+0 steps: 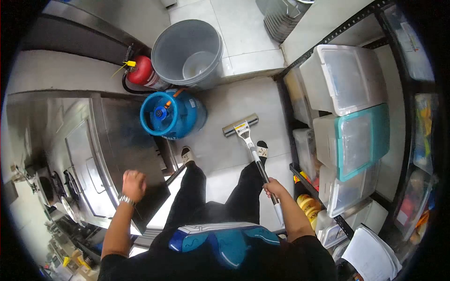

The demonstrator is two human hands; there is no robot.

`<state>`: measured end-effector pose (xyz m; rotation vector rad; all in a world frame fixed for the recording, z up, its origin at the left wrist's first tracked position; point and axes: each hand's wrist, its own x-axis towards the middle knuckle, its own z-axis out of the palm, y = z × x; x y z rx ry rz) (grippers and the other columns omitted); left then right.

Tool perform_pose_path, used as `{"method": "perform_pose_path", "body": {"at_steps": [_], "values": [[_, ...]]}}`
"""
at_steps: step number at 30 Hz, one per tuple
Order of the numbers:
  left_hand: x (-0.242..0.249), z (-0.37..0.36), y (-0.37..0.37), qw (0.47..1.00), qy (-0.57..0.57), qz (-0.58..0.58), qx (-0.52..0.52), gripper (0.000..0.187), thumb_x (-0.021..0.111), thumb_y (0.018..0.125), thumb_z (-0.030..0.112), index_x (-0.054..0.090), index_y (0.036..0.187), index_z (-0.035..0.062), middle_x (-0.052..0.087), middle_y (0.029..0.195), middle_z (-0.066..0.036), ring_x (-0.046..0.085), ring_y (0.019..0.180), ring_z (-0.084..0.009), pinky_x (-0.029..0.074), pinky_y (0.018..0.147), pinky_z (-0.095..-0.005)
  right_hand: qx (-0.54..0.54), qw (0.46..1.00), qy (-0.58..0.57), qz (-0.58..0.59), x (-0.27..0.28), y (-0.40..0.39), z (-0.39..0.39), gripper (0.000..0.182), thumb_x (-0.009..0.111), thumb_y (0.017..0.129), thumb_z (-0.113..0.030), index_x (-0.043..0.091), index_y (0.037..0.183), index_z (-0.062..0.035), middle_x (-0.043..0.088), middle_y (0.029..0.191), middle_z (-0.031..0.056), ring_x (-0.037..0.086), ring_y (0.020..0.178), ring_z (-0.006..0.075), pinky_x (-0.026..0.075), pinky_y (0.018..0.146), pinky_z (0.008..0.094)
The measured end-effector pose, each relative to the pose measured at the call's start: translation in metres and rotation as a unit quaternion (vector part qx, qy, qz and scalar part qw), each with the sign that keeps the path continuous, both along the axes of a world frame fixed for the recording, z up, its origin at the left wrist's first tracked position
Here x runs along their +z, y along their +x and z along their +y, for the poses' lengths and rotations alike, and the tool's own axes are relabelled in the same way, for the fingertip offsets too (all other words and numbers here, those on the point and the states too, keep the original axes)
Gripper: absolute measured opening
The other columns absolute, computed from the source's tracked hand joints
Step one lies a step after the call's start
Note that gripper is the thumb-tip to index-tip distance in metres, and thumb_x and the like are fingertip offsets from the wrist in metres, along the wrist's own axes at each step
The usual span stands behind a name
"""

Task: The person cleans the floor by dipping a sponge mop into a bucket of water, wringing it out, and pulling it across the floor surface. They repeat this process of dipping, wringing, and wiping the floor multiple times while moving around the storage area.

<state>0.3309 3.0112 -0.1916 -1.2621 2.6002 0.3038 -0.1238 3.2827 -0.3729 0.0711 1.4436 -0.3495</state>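
My right hand [274,187] is wrapped round the handle of a sponge mop [243,133]. The pole runs from beside my body down to the wide roller head, which rests on the pale tiled floor between the gas cylinder and the shelf. My left hand [134,185], with a metal watch at the wrist, is curled into a loose fist by the edge of a stainless steel cabinet [126,157]; nothing shows in it. Ahead on the left stands a blue gas cylinder [173,114]. My two feet are on the floor on either side, short of the mop head.
Behind the cylinder are a large grey bin [187,54] and a red fire extinguisher [140,71]. A black metal rack on the right holds plastic storage boxes [349,75], one with a teal lid [363,140]. White papers [372,255] lie at the lower right. A raised step [255,75] crosses the floor ahead.
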Motion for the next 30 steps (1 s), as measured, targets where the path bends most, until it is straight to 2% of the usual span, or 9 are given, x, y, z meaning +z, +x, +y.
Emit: {"method": "perform_pose_path", "body": {"at_steps": [5, 8, 14, 17, 21, 27, 30], "values": [[0.010, 0.021, 0.030, 0.999, 0.012, -0.028, -0.014, 0.016, 0.062, 0.061, 0.006, 0.057, 0.076, 0.0090, 0.054, 0.076, -0.007, 0.053, 0.086, -0.0261, 0.033, 0.091, -0.0498, -0.053, 0.998, -0.009, -0.022, -0.032, 0.029, -0.011, 0.019, 0.053, 0.076, -0.004, 0.037, 0.087, -0.0056, 0.043, 0.057, 0.0032, 0.041, 0.039, 0.0108, 0.038, 0.031, 0.0274], [0.011, 0.021, 0.036, 0.998, 0.031, -0.040, -0.039, 0.017, 0.062, 0.060, 0.006, 0.057, 0.076, 0.0088, 0.055, 0.078, -0.007, 0.053, 0.087, -0.0260, 0.032, 0.092, -0.0508, -0.090, 0.995, 0.009, -0.029, -0.025, 0.047, -0.044, 0.019, 0.052, 0.076, -0.004, 0.037, 0.087, -0.0064, 0.043, 0.057, 0.0034, 0.041, 0.039, 0.0116, 0.037, 0.032, 0.0284], [0.030, 0.016, 0.037, 0.998, -0.019, -0.034, -0.043, 0.018, 0.063, 0.058, 0.007, 0.057, 0.076, 0.0090, 0.055, 0.080, -0.007, 0.052, 0.088, -0.0262, 0.029, 0.093, -0.0534, -0.072, 0.997, -0.002, 0.019, -0.054, 0.059, -0.078, 0.019, 0.053, 0.077, -0.005, 0.039, 0.089, -0.0059, 0.043, 0.056, 0.0034, 0.041, 0.039, 0.0126, 0.037, 0.032, 0.0292], [0.030, 0.018, 0.046, 0.998, -0.021, -0.046, -0.042, 0.018, 0.063, 0.060, 0.008, 0.058, 0.077, 0.0099, 0.056, 0.082, -0.007, 0.052, 0.092, -0.0264, 0.029, 0.093, -0.0533, -0.052, 0.998, -0.019, 0.039, -0.068, 0.054, -0.095, 0.019, 0.052, 0.077, -0.005, 0.040, 0.092, -0.0052, 0.043, 0.056, 0.0033, 0.041, 0.039, 0.0123, 0.036, 0.032, 0.0286], [0.027, 0.020, 0.045, 0.998, -0.024, -0.044, -0.024, 0.020, 0.063, 0.060, 0.010, 0.058, 0.079, 0.0098, 0.057, 0.084, -0.005, 0.051, 0.096, -0.0257, 0.026, 0.095, -0.0522, -0.077, 0.996, -0.037, 0.031, -0.082, 0.061, -0.105, 0.018, 0.052, 0.076, -0.006, 0.040, 0.091, -0.0044, 0.043, 0.055, 0.0029, 0.041, 0.038, 0.0119, 0.036, 0.031, 0.0286], [0.024, 0.021, 0.048, 0.998, -0.028, -0.050, -0.018, 0.017, 0.063, 0.061, 0.012, 0.058, 0.078, 0.0098, 0.057, 0.083, -0.004, 0.052, 0.094, -0.0254, 0.026, 0.096, -0.0511, -0.108, 0.991, -0.080, -0.009, -0.093, 0.073, -0.118, 0.017, 0.051, 0.076, -0.005, 0.039, 0.086, -0.0054, 0.042, 0.054, 0.0028, 0.041, 0.038, 0.0121, 0.036, 0.031, 0.0291], [0.023, 0.022, 0.048, 0.998, -0.032, -0.055, -0.012, 0.015, 0.063, 0.062, 0.013, 0.058, 0.076, 0.0095, 0.057, 0.081, -0.005, 0.052, 0.092, -0.0257, 0.027, 0.095, -0.0511, -0.119, 0.991, -0.067, 0.007, -0.092, 0.081, -0.134, 0.013, 0.050, 0.077, -0.006, 0.039, 0.084, -0.0064, 0.042, 0.054, 0.0028, 0.040, 0.037, 0.0115, 0.035, 0.031, 0.0277]]}}
